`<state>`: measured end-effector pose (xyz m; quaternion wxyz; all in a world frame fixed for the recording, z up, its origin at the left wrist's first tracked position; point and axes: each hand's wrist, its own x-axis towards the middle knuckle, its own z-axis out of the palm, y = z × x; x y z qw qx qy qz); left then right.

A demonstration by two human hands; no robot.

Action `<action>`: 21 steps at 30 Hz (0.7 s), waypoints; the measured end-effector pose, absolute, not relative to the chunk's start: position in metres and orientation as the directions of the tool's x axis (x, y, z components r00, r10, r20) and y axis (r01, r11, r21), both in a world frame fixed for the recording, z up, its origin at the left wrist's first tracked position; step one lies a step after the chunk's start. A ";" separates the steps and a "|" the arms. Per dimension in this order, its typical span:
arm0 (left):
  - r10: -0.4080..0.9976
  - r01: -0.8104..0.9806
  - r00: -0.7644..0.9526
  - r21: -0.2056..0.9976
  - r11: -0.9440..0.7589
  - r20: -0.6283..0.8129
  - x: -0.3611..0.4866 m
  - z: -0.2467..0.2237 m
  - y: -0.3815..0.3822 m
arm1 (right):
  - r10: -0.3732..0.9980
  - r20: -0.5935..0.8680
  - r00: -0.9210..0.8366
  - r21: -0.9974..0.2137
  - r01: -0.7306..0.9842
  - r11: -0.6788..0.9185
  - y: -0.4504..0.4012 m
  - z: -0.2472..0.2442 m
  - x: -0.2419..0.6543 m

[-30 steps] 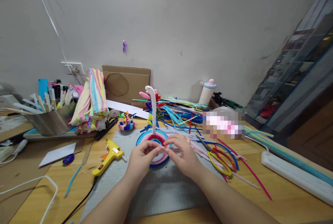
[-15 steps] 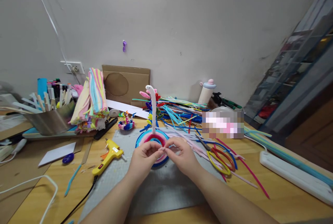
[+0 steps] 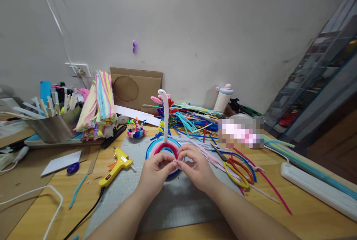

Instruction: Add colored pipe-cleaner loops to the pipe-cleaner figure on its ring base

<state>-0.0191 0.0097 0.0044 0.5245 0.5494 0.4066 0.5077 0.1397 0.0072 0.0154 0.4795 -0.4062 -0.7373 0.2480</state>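
My left hand [image 3: 156, 168] and my right hand [image 3: 196, 166] meet fingertip to fingertip, both closed in a pinch. Between them is a small bit of pale pink pipe cleaner [image 3: 175, 161], mostly covered by the fingers. Just behind and below them sits a round coiled base [image 3: 150, 151] in blue, white, pink and red, partly hidden by the hands. From its far side rises a white fuzzy stem [image 3: 166, 121] with a bent top. Colourful pipe-cleaner flowers [image 3: 170, 103] show behind the stem.
A yellow glue gun [image 3: 118, 165] lies left on the grey mat [image 3: 178, 210]. Yellow-handled scissors [image 3: 235, 173] and loose pipe cleaners [image 3: 192, 121] lie right and behind. A power strip [image 3: 318, 191], a metal tin of sticks [image 3: 55, 125] and a bottle [image 3: 223, 97] stand farther out.
The view has shifted slightly. My fingertips stay together on the pink pipe cleaner with only a small movement, and less of it shows now.
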 end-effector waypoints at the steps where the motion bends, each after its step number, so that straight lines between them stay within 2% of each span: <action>1: 0.980 -0.092 0.160 0.990 -0.107 0.121 -0.019 0.004 0.010 | 0.835 0.508 -0.211 -0.753 0.361 0.550 0.007 0.016 0.139; 21: 0.983 -0.126 0.163 0.990 -0.062 0.082 -0.017 -0.001 0.012 | 0.832 0.522 -0.185 -0.754 0.356 0.552 0.010 0.008 0.134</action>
